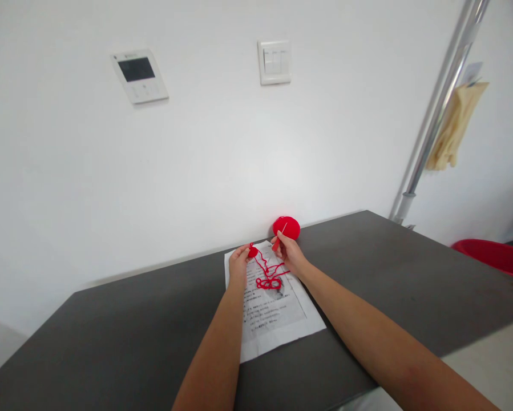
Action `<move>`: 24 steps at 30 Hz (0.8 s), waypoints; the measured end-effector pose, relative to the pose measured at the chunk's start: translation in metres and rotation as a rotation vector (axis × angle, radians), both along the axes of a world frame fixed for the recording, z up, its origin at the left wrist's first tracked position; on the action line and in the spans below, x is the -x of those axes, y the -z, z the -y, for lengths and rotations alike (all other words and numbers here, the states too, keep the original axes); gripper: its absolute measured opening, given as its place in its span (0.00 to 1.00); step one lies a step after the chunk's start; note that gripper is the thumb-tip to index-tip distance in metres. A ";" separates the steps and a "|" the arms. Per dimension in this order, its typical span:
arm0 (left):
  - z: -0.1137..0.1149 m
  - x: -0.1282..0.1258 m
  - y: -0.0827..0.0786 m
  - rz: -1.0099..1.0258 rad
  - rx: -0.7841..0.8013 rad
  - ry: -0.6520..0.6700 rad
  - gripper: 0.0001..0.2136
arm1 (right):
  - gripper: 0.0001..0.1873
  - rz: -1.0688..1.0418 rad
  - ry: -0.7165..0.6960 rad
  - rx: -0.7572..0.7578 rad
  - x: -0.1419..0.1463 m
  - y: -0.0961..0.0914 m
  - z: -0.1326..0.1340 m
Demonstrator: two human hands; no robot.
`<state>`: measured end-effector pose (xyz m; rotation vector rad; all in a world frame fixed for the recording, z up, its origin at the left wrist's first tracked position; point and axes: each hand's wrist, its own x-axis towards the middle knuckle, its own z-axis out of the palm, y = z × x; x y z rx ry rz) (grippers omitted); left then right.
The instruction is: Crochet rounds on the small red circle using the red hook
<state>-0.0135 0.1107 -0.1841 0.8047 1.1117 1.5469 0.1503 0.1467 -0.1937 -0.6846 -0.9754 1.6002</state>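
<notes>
My left hand [239, 261] is closed in a pinch on a small red crocheted piece [253, 251]. Opposite it, my right hand [289, 254] grips a crochet hook [278, 238] with a red handle, its thin tip pointing up. Loose red yarn [270, 275] runs down from both hands and lies tangled on a printed sheet of paper [273, 319]. A red ball of yarn [287, 227] sits just behind my right hand, against the wall.
The paper lies on a dark grey table [132, 331] pushed against a white wall with a light switch [274, 61] and a small panel [138, 75]. A metal pole [436, 120] with beige gloves [453, 128] stands at the right, above a red basin [493, 256].
</notes>
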 end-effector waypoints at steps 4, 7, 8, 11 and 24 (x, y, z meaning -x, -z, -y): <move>0.000 0.000 0.000 0.004 -0.006 0.016 0.16 | 0.15 0.042 -0.054 0.015 0.004 -0.004 0.007; 0.000 0.001 -0.001 0.004 -0.008 0.027 0.16 | 0.15 0.068 -0.075 0.020 0.006 -0.007 0.012; 0.000 0.001 -0.001 0.003 -0.009 0.031 0.16 | 0.15 0.075 -0.077 0.020 0.006 -0.007 0.013; 0.000 0.001 -0.001 0.000 -0.010 0.044 0.15 | 0.15 0.085 -0.080 0.014 0.005 -0.008 0.016; 0.001 -0.001 -0.001 -0.047 -0.004 0.050 0.16 | 0.16 0.029 -0.175 0.026 -0.001 -0.007 0.011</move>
